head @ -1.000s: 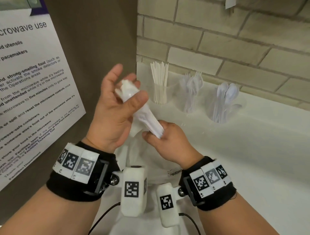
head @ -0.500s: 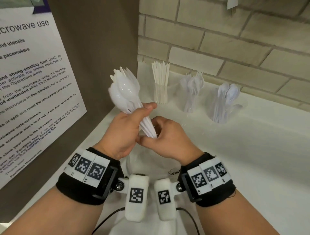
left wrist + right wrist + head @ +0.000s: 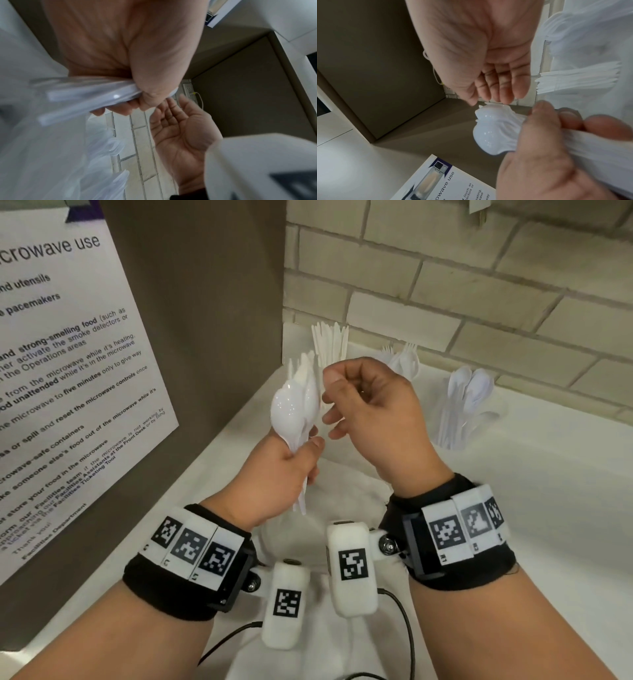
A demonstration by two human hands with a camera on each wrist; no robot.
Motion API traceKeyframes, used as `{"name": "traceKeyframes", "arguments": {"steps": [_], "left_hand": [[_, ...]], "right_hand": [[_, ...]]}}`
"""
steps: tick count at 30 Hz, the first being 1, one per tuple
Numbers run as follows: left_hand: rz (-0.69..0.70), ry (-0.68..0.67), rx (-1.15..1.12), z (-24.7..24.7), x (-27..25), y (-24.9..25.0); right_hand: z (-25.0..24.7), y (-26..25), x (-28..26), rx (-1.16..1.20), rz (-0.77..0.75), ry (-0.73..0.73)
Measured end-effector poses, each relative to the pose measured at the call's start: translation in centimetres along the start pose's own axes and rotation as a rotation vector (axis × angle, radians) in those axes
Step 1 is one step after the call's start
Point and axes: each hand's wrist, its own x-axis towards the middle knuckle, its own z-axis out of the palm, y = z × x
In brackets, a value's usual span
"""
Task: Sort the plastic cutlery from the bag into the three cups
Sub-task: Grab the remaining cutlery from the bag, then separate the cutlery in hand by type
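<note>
My left hand (image 3: 301,453) grips a bundle of white plastic cutlery (image 3: 291,405) by the handles, bowls and tines pointing up. The same bundle (image 3: 493,129) shows in the right wrist view, and its handles (image 3: 85,93) pass through my left hand (image 3: 135,106). Just right of the bundle's top, my right hand (image 3: 330,405) hovers with loosely curled fingers and holds nothing; its palm (image 3: 488,47) is bare. Along the wall stand three clear cups: knives (image 3: 330,344), forks (image 3: 404,364), spoons (image 3: 462,412). The white bag (image 3: 342,484) lies on the counter under my hands.
A brown cabinet side (image 3: 205,320) with a microwave notice (image 3: 68,371) closes off the left. A brick wall (image 3: 479,285) runs behind the cups. The white counter (image 3: 548,508) stretches to the right. Cables (image 3: 407,628) trail from the wrist cameras.
My right hand let go of the handle ends and rose beside the top of the bundle. My left hand closed round the handles and now holds the bundle alone.
</note>
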Motion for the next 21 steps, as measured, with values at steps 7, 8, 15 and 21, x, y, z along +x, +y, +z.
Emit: {"name": "traceKeyframes", "arguments": {"steps": [7, 8, 15, 21], "left_hand": [[0.053, -0.038, 0.299, 0.0, 0.1, -0.3], [0.049, -0.039, 0.302, 0.0, 0.0, -0.1], [-0.034, 0.051, 0.24, 0.4, -0.1, 0.0], [-0.033, 0.113, 0.181, 0.8, 0.1, -0.4]], "right_hand": [[0.8, 0.5, -1.0, -0.174, 0.021, -0.079], [0.9, 0.5, -1.0, -0.191, 0.008, -0.067], [0.6, 0.4, -1.1, -0.167, 0.02, -0.09], [0.3, 0.7, -1.2, -0.081, 0.061, -0.13]]}}
